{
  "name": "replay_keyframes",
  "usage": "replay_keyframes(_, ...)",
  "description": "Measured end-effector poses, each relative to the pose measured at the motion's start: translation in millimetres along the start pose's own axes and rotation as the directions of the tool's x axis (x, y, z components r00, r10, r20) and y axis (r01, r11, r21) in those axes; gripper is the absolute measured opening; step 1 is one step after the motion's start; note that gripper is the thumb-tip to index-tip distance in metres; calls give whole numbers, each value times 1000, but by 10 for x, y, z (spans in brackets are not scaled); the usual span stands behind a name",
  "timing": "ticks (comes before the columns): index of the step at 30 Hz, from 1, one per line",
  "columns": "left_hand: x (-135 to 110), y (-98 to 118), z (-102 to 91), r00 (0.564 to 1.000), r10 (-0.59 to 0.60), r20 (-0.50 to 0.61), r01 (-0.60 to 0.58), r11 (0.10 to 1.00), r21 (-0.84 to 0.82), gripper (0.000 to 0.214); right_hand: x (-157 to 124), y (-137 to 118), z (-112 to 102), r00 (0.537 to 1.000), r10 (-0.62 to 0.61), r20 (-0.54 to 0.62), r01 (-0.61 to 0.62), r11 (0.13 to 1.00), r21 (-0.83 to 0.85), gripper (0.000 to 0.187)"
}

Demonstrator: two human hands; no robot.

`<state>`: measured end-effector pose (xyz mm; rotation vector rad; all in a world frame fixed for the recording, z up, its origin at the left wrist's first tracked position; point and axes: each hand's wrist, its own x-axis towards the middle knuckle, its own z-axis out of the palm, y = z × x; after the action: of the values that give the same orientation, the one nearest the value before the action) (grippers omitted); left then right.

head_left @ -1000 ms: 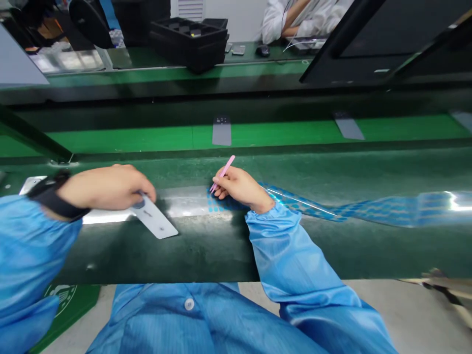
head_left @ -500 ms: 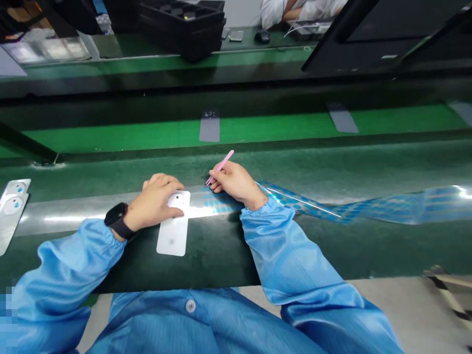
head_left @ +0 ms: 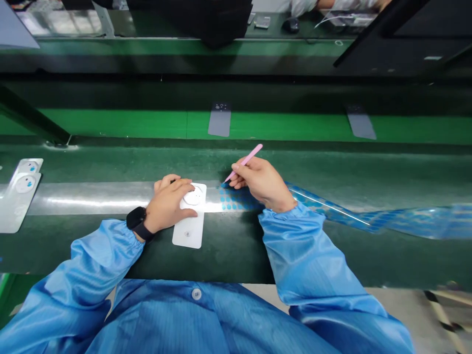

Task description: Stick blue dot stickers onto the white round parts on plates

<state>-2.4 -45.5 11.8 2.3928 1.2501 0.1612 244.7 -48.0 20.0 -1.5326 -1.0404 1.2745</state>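
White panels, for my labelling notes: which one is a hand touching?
The white panel partly under the left hand; the overlapping white panels at the picture's far left are untouched.

Assessed as a factory, with the look of a light assembly line. Noted a long green workbench [head_left: 228, 260] bearing flat white panels [head_left: 193, 223] and a film dotted with blue [head_left: 342, 216]. Observed grey panels [head_left: 220, 122] spaced apart along a bright green strip [head_left: 287, 126] behind. Recorded pink tweezers [head_left: 244, 161] and a blue work smock [head_left: 169, 319] with gathered cuffs [head_left: 280, 214]. Found a second bench [head_left: 140, 45] opposite, with a computer mouse [head_left: 291, 25] and a co-worker's pale sleeve [head_left: 302, 7] at it.
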Motion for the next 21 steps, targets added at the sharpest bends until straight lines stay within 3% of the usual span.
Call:
replay_keyframes(4, -20, 14, 36, 998, 41, -42, -41, 999, -3, 60, -142, 19, 211, 998, -41, 37, 39, 998, 50, 30)
replay_keyframes(9, -43, 21, 64, 993, 70, -91, -69, 997, 15, 58, -152, 45, 513, 997, 26, 78, -23, 999, -36, 21)
replay_keyframes(21, -33, 61, 37, 999, 41, -14, -40, 999, 27, 55, -126, 3, 513, 994, 71, 83, -62, 992, -110, 19)
